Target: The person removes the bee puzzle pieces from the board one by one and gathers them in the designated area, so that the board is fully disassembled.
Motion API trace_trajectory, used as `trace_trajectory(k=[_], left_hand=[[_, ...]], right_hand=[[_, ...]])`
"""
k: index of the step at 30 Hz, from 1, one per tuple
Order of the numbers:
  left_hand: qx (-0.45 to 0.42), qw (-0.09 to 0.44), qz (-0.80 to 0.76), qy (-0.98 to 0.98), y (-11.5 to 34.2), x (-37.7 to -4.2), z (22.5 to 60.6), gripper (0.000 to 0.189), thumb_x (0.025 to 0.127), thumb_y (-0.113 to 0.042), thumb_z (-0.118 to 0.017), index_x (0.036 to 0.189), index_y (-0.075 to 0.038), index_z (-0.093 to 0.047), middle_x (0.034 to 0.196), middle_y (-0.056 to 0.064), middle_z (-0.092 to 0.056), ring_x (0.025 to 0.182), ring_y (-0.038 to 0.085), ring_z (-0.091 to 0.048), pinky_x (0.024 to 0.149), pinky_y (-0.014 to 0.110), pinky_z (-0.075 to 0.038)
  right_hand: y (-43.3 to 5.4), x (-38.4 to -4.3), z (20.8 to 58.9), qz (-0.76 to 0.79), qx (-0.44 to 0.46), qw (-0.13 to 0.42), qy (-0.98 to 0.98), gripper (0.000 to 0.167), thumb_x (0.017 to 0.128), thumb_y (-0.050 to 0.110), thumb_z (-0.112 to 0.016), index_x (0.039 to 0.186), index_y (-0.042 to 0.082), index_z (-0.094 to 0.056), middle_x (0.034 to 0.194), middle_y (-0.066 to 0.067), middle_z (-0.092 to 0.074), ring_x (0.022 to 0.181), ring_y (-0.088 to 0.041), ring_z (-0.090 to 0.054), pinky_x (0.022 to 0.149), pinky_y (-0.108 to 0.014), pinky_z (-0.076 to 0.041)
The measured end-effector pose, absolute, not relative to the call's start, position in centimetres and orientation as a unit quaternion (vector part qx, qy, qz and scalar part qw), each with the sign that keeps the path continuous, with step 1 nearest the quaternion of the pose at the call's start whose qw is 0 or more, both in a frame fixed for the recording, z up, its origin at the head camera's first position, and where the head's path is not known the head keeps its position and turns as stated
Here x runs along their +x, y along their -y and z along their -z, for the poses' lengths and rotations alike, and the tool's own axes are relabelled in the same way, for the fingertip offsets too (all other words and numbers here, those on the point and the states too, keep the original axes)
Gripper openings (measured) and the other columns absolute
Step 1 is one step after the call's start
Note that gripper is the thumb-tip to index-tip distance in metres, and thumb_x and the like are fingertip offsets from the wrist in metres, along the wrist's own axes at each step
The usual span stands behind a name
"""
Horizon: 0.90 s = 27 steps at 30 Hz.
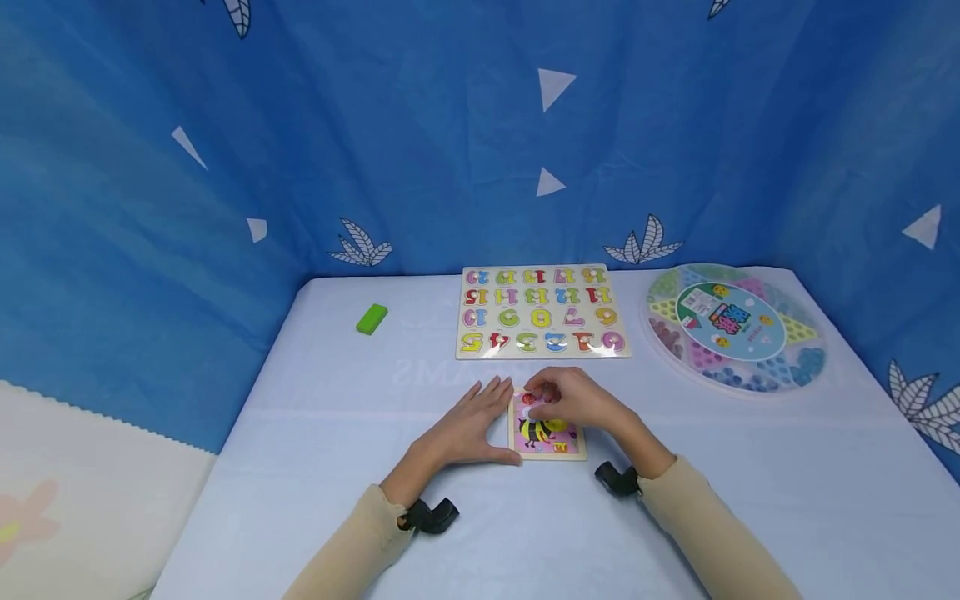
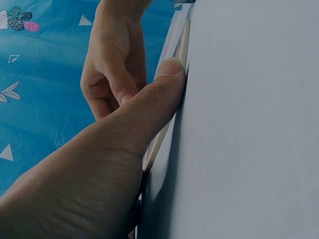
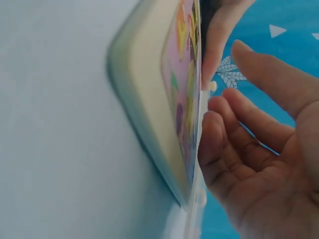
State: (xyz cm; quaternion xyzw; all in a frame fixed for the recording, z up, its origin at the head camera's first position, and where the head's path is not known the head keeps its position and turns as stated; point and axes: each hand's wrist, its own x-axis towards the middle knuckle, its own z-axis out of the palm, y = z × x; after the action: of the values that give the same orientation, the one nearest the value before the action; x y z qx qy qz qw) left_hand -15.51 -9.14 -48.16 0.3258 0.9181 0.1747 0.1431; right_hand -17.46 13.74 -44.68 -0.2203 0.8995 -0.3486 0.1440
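A small bee puzzle board [image 1: 546,437] is seen lying flat on the pale blue surface [image 1: 315,467], near its front middle. The left hand [image 1: 468,429] is laid flat beside the board with fingers straight, the thumb [image 2: 149,107] pressed against the board's left edge. The right hand [image 1: 573,400] is curled over the board's top, its fingertips [image 3: 219,129] touching a piece there. Behind are set a number puzzle board [image 1: 542,310], a round marble game tray [image 1: 738,327] and a green block [image 1: 372,318].

Your right hand [image 1: 573,400] hides the top of the bee puzzle [image 1: 547,436]. Both your forearms are cut off by the head view's lower edge.
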Motion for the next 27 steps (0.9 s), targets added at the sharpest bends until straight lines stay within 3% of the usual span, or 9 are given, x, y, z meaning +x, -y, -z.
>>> trace_trajectory(k=[27], left_hand=[[0.321,0.138,-0.169,-0.922,9.1,-15.5,48.4,0.107,0.079,-0.072,-0.060,0.156,-0.013,-0.018,0.165,-0.002,-0.012,0.154,0.015,-0.005,0.127,0.039,-0.007]], right_hand=[[-12.7,-18.8,45.5,0.318,-0.216,0.147,-0.911,0.030,0.079,0.026,-0.082,0.103,0.013,-0.073,0.089,0.005,-0.062,0.076,-0.010,-0.053,0.067,-0.020,-0.049]])
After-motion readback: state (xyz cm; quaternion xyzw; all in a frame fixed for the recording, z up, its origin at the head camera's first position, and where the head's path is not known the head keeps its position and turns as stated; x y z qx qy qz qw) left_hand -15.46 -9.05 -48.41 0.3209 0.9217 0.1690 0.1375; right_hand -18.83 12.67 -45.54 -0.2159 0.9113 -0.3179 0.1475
